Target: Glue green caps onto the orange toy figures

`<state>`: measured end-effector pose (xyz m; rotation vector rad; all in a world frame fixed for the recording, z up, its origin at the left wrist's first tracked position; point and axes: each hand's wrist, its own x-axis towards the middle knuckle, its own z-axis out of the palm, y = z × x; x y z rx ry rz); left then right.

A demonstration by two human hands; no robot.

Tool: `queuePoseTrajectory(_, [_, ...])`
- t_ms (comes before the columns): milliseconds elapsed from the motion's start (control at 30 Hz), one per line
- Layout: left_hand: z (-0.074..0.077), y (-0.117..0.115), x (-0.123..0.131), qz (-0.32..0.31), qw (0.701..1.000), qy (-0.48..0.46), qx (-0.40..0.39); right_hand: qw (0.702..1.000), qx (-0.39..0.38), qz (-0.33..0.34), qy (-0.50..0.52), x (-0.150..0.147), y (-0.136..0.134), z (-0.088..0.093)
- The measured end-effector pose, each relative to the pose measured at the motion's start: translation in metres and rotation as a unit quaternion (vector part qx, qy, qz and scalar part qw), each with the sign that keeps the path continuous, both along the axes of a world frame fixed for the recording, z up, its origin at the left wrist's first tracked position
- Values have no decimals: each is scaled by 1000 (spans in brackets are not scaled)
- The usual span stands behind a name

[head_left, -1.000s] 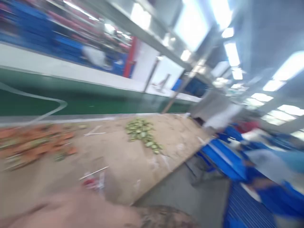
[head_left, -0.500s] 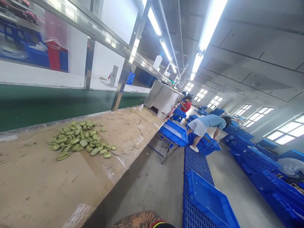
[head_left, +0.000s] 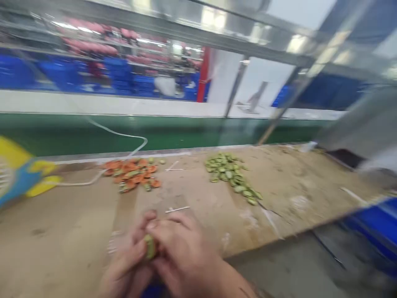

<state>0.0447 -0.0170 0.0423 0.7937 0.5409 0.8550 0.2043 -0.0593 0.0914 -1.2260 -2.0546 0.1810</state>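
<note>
My left hand (head_left: 128, 263) and my right hand (head_left: 187, 250) are close together above the near edge of the cardboard-covered table (head_left: 77, 227). Between their curled fingers is a small green oval piece (head_left: 150, 247), pinched from both sides. Motion blur and my fingers hide most of it. Beyond my hands lies a thin white stick (head_left: 177, 210), perhaps a swab. A pile of orange and green oval pieces (head_left: 133, 171) is farther back. To its right spreads a heap of green oval pieces (head_left: 229, 169).
A yellow and blue object (head_left: 26, 174) with a white cord (head_left: 120, 134) stands at the left. Behind the table runs a green belt (head_left: 186, 132) under a metal frame (head_left: 235, 33). Blue crates (head_left: 384, 223) are at the lower right.
The view has swung left and down from the aisle to the table. Both hands, with the green oval piece, and the orange pile have come into view.
</note>
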Motion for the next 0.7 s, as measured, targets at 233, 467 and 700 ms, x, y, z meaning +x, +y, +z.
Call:
queuePoseTrajectory(233, [6,1,-2,-13,985,-121,-118,991,47,33,120,-4,7,-30])
queuePoseTrajectory(467, [-1,8,-8,-36,995,-88,-36,992,47,18,118,-1,12,-26])
queuePoseTrajectory(700, [-8,61,-39,89,943,252,200,980,-27,-199,3,84,35,-58])
